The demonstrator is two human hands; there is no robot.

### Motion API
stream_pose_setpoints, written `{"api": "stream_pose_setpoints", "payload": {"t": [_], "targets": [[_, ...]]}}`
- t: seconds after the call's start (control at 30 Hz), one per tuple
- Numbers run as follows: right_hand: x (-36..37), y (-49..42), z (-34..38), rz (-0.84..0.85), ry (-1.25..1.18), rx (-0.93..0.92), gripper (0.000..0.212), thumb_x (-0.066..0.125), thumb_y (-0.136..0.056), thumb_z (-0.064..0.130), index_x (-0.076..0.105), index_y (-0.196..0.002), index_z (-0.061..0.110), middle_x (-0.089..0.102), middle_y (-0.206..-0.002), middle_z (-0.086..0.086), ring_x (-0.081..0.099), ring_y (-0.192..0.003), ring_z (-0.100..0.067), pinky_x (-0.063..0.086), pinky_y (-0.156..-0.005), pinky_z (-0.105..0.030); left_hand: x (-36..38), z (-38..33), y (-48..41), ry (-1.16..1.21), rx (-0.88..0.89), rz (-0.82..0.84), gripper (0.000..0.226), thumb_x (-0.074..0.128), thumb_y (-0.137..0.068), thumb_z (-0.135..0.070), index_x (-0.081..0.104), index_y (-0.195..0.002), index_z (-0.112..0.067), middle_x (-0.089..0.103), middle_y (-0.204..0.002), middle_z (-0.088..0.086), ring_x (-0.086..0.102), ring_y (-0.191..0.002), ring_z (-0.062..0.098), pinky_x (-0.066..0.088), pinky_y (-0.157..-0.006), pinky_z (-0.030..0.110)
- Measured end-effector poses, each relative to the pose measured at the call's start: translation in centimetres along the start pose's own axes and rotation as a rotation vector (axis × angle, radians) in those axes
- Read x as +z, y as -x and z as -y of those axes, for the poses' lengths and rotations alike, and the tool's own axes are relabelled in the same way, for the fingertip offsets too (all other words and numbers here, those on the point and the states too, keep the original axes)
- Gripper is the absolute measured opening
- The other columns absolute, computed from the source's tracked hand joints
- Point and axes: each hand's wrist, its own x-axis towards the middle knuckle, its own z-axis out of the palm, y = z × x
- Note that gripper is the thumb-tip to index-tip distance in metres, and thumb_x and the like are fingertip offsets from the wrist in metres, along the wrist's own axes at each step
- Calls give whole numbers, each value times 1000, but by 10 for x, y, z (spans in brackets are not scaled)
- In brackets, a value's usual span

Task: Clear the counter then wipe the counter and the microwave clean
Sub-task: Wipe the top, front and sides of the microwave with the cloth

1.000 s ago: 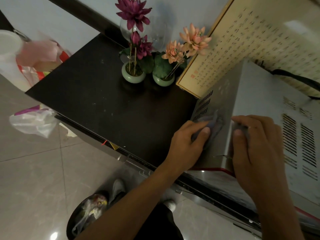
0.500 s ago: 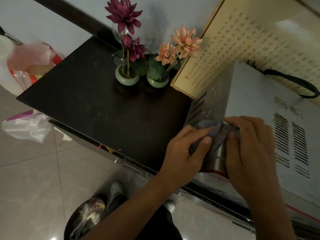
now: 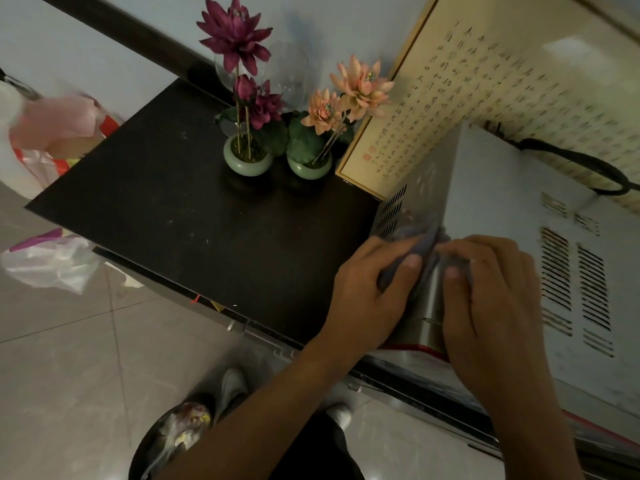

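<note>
Black tabletop (image 3: 173,220), flower pots (image 3: 247,161) at 12 o'clock. Microwave (image 3: 502,202) at 3 o'clock; left hand (image 3: 367,296) and right hand (image 3: 491,299) each have their grip closed on grey cloth (image 3: 422,244), pressed on its left top edge.

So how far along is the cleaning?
Mostly cleared: besides the microwave, the counter holds two flower pots, a glass vase and a frame. In hand: the left hand and right hand hold a cloth at the microwave's corner. Left: white specks suggest the counter needs wiping.
</note>
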Motion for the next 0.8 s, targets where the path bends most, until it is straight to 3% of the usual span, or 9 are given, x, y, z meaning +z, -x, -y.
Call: {"api": "stream_pose_setpoints", "payload": {"t": [0.07,0.23,0.4,0.5,0.67,0.8], "targets": [[0,1,1,-4,4,-13,21,42,-99,18,58,-108,9,53,-110,-9,44,-96,-18,35,-83,-36,-6,19,23,-13,-20,20,26,54,-103,-29,67,-124,-20,61,-101,-2,62,-88,12,52,-77,27],[1,1,-1,-2,13,18,21,42,-99,19,56,-112,10,51,-112,-8,41,-99,-16,34,-84,-35,-15,52,43,-141,-282,30,34,47,-98,-52,63,-126,-41,62,-97,-8,63,-88,8,50,-75,19],[0,1,0,14,11,31,23,42,-98,19,58,-112,9,52,-113,-8,43,-99,-18,38,-84,-38,1,32,-21,-167,-292,33,33,50,-100,-44,64,-129,-38,65,-105,-1,63,-96,11,55,-89,40],[-2,0,2,18,19,14,21,46,-96,19,59,-110,11,51,-113,-7,42,-99,-15,37,-83,-36,4,22,-50,-194,-316,70,31,53,-103,-38,65,-130,-35,65,-109,2,62,-101,16,52,-95,44],[-3,-1,4,13,8,16,23,47,-94,26,59,-109,12,51,-113,-5,36,-101,-9,34,-84,-33,-3,26,-23,-96,-195,83,29,54,-102,-38,64,-129,-36,62,-101,-3,60,-91,8,53,-81,28],[-2,-3,4,3,-6,12,21,50,-92,26,58,-107,14,51,-113,-4,35,-101,-8,35,-83,-35,-11,55,4,-93,-365,116,37,52,-97,-53,63,-130,-41,65,-107,-4,63,-96,6,53,-84,26]]}}
